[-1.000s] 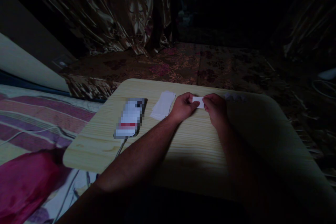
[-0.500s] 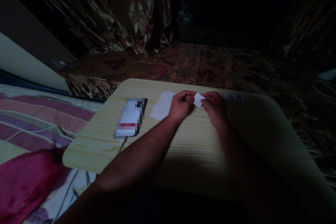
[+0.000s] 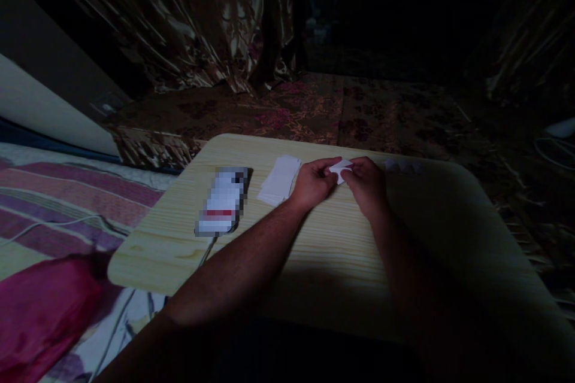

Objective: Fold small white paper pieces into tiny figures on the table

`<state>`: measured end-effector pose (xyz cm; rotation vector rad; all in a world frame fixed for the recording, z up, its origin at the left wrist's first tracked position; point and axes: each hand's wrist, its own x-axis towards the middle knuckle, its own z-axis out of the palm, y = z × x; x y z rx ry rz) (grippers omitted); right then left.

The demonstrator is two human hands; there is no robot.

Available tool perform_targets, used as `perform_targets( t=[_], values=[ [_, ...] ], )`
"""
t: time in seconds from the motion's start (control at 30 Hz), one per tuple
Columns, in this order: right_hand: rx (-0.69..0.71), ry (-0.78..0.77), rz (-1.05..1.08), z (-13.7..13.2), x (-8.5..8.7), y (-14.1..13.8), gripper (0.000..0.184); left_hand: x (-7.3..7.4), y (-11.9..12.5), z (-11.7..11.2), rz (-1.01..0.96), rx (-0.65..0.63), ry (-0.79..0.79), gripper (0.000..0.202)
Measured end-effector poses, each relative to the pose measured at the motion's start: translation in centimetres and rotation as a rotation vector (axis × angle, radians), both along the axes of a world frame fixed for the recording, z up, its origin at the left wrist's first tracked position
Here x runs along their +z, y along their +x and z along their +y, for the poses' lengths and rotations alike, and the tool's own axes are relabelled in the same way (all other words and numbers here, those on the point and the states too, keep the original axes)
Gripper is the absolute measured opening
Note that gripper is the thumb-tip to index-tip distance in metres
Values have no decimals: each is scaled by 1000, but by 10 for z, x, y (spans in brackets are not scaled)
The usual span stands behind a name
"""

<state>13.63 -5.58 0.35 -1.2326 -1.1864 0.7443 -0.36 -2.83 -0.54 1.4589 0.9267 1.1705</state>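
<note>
A small folded piece of white paper (image 3: 341,171) is pinched between both hands above the far middle of the wooden table (image 3: 332,239). My left hand (image 3: 316,183) grips its left side, and my right hand (image 3: 367,187) grips its right side with the thumb on top. To the left of my left hand lies a loose stack of white paper sheets (image 3: 279,179). Several small folded paper pieces (image 3: 402,166) sit in a row in the shade, just beyond my right hand.
A phone (image 3: 223,200), blurred out, lies on the table's left side with a cable (image 3: 207,250) running from it. A striped bed cover (image 3: 67,191) and a pink-red cloth or bag (image 3: 49,311) are at the left. Patterned curtains (image 3: 215,24) hang behind.
The paper between my hands shows a different fold, with my thumbs now closer together on it. My left hand has shifted slightly right, uncovering more of the stack.
</note>
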Motion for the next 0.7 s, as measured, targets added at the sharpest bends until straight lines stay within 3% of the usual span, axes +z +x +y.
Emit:
perform_targets(
  t=[0.2, 0.4, 0.7],
  values=[
    [31, 8, -47, -2, -1, -1, 19, 2, -1, -1, 66, 18, 33, 47],
    [22, 11, -92, 2, -7, 1, 31, 3, 0, -1, 5, 4, 34, 47],
    [-61, 15, -143, 1, -4, -1, 27, 0, 1, 1, 4, 28, 52, 51]
  ],
)
